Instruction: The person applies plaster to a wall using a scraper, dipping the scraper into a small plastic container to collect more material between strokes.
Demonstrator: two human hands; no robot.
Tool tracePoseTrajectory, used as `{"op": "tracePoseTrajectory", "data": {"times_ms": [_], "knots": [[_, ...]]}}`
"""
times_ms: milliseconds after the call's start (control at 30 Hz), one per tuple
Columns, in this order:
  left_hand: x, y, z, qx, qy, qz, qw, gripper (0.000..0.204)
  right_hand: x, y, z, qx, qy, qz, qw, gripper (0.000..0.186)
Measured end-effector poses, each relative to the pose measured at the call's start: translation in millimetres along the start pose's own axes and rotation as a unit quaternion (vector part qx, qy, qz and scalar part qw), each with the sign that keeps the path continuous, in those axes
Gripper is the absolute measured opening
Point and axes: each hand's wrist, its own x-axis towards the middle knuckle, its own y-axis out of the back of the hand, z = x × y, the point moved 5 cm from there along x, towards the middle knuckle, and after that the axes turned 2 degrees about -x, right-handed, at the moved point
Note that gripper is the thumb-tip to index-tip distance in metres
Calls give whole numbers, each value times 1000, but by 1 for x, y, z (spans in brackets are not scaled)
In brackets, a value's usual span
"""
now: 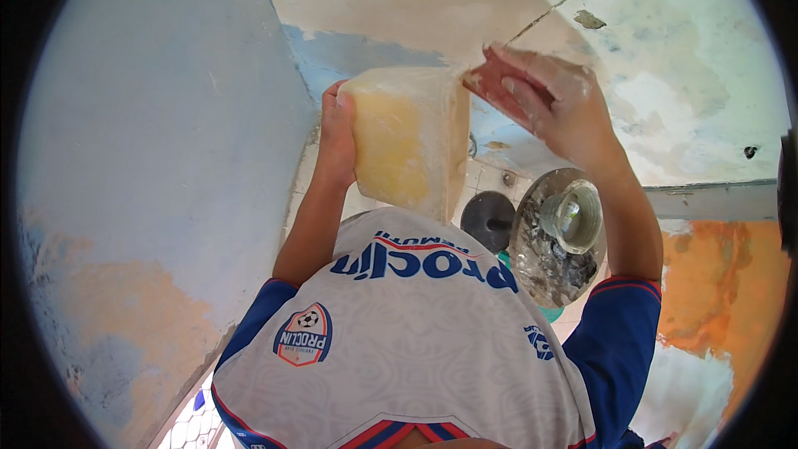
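My left hand (337,137) is closed on the left side of a boxy, yellowish plastic container (395,145) smeared with white, held up in front of my chest. My right hand (569,104) pinches a flat, reddish-brown scraper-like piece (497,87) with pale smears on it. The piece's left end is at the container's upper right edge; whether they touch I cannot tell. What lies inside the container is hidden from this side.
Below my right forearm is a round, splattered stool-like top (544,258) bearing a cloudy plastic tub (573,216). Beside it is a dark round object (488,220) over pale floor tiles. A patchy wall (665,75) with a crack rises ahead; a blue-grey wall (166,116) stands left.
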Motion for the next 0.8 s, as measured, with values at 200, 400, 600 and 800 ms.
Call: {"op": "tracePoseTrajectory", "data": {"times_ms": [200, 400, 600, 800], "knots": [[2, -6, -7, -23, 19, 20, 999, 60, -13, 0, 4, -17, 22, 42, 999, 34], [4, -17, -11, 43, -17, -30, 998, 61, -15, 2, 7, -24, 23, -53, 998, 41], [7, -16, -14, -27, 48, 9, 998, 63, -20, 2, 17, 15, -59, -43, 997, 41], [13, -18, 1, -29, 61, 31, 997, 76, -24, -14, 14, -9, -2, -64, 998, 35]]}}
